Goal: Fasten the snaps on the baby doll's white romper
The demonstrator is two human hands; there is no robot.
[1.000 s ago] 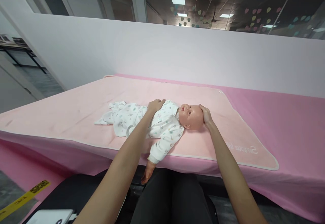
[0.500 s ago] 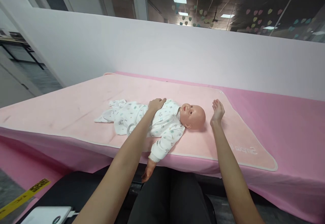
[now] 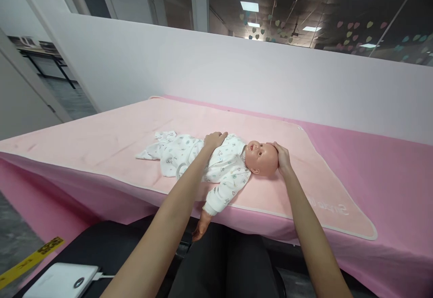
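A baby doll point(image 3: 233, 178) in a white patterned outfit lies on its back on a pale pink mat point(image 3: 101, 140), its bare head to the right. My left hand point(image 3: 215, 140) is laid across its torso, fingers curved over the far side and partly hidden. Around the crown of the doll's head point(image 3: 264, 159), my right hand point(image 3: 281, 157) is cupped, with its fingers on the far side and its palm against the top. The doll's near arm point(image 3: 216, 199) hangs past the mat's front edge, with its brown hand point(image 3: 202, 225) above my lap.
Under the mat is a pink cloth point(image 3: 389, 176) that drapes over the table's front edge. A white partition point(image 3: 253, 77) rises behind, with glass above. At lower left, a white power bank point(image 3: 62, 280) with a cable lies on a black surface, near a yellow strip point(image 3: 32, 262).
My right hand has moved left from the mat onto the crown of the doll's head. The left hand stays on the torso. The whole view has shifted slightly.
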